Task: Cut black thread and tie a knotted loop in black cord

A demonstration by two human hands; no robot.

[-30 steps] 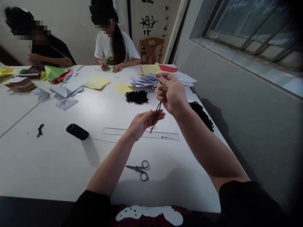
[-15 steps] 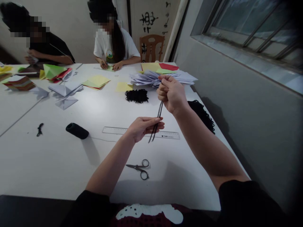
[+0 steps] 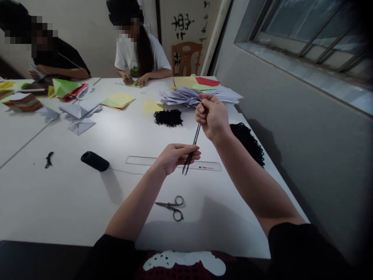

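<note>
Landmark: the clear ruler (image 3: 207, 166), lying on the white tabletop (image 3: 72, 210).

The right hand (image 3: 214, 116) was above the ruler's far side, fingers curled and pinched on the upper end of several thin black cords (image 3: 197, 134). The left hand (image 3: 177, 157) was over the middle of the ruler, thumb and fingers narrowed about the lower run of the cords; firmness of that hold could not be told. The cords ran slanting between the hands, with their free ends showing past the ruler's near edge. The exact count of strands was unclear.

Positions: scissors (image 3: 170, 205) on the near side of the ruler, blades slightly apart, untouched. Black spool (image 3: 95, 161) left of it, on its side, a thread (image 3: 128, 171) trailing toward it. Small black cord tangle (image 3: 49, 160) farther left. Looped black bundle (image 3: 168, 118) beyond the ruler; larger black pile (image 3: 247, 144) off its right end, partly behind the right forearm.

Progress (judgement): the bundle and the pile appeared to be finished loops, already set aside. The cords in hand looked cut and gathered, but were not yet laid down. Whether a knot had been made was hidden by the right-hand fingers. How many more remained could not be judged.
</note>
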